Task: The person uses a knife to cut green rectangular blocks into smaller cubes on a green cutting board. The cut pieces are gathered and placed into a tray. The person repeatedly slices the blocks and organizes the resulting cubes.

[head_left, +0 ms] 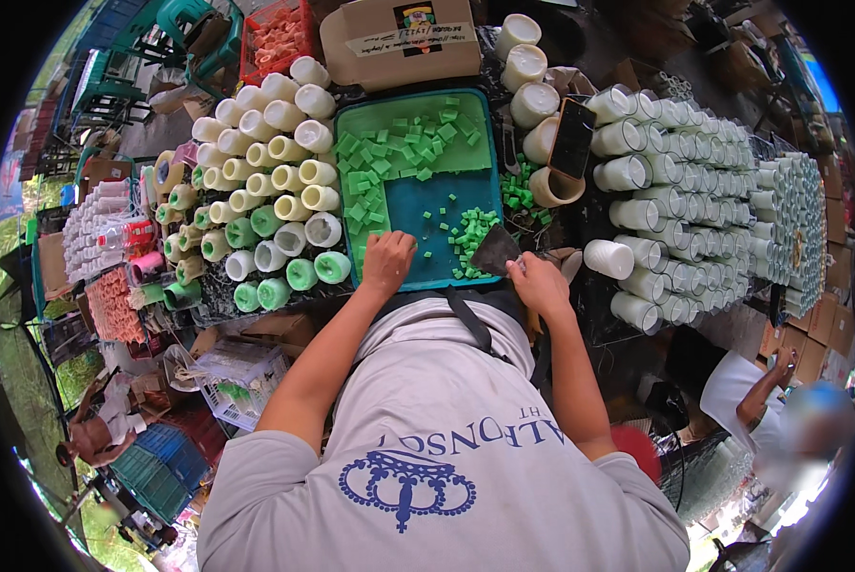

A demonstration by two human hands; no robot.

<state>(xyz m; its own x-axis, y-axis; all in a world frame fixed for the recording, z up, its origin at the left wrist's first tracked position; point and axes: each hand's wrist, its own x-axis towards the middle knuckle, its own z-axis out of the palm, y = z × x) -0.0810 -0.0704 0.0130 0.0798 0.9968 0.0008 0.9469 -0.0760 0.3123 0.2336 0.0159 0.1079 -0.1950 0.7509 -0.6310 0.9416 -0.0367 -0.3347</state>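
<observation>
A blue-green tray lies in front of me. Along its far and left sides runs a light green wax-like slab with loose cut cubes on top. More small green cubes are heaped at the tray's near right. My right hand is closed around a dark flat scraper, whose wide blade points left beside that heap. At the tray's near left, my left hand rests over the slab's end with its fingers curled down. Whatever lies under those fingertips is hidden.
Cream and green candles stand in rows left of the tray. To the right are many glass cups with white filling, and a phone leans on pillar candles. A cardboard box sits beyond. Another person is at far right.
</observation>
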